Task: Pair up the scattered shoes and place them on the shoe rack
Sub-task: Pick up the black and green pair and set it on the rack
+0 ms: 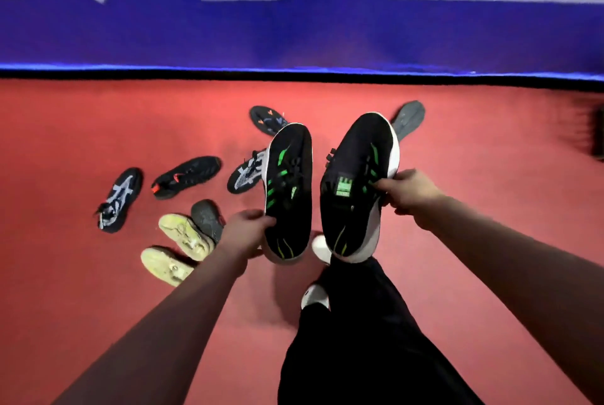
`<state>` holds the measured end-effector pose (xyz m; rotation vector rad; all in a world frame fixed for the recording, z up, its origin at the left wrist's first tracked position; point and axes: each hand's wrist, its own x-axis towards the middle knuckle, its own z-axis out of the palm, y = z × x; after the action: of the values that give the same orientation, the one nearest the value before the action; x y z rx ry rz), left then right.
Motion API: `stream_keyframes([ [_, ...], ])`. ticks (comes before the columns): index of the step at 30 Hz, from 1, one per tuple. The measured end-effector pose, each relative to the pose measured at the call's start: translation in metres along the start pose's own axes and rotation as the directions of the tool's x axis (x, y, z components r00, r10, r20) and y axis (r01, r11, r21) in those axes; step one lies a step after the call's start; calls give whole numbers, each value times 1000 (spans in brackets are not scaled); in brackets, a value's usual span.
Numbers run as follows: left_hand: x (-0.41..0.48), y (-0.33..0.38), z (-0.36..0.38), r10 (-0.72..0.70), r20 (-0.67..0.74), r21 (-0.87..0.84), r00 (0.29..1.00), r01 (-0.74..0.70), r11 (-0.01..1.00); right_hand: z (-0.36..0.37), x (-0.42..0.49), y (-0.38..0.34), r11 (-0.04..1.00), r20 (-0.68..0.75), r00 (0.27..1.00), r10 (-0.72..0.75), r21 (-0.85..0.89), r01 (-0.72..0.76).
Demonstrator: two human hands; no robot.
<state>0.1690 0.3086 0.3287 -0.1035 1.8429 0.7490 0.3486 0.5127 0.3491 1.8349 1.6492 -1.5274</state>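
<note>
Two shoes are held side by side above the red floor [98,274]: the left black-and-green shoe [287,189] is gripped near its heel by the left hand [243,228], and the right black-and-green shoe [356,182] is gripped at its side by the right hand [408,190]. Farther off, pale yellow shoes [184,234] and dark shoes [186,176] are scattered on the floor, before a blue banner [294,29].

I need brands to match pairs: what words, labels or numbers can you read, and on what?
Nothing reads clearly.
Blue banner: large white letter shapes, cut off at the top edge, unreadable.
Green label on the black-and-green shoe in the right hand: print too blurred.
Shoes on the floor: no legible marks.
</note>
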Motion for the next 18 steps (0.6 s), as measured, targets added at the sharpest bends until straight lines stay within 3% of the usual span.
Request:
stream_keyframes([
  [6,-97,73,55,89,84,-62,992,-84,995,-123,-100,14,997,-121,991,-57,44,62],
  [18,-254,153,280,217,379,213,900,-313,926,-348,-228,158,932,-464,884,58,342,118],
])
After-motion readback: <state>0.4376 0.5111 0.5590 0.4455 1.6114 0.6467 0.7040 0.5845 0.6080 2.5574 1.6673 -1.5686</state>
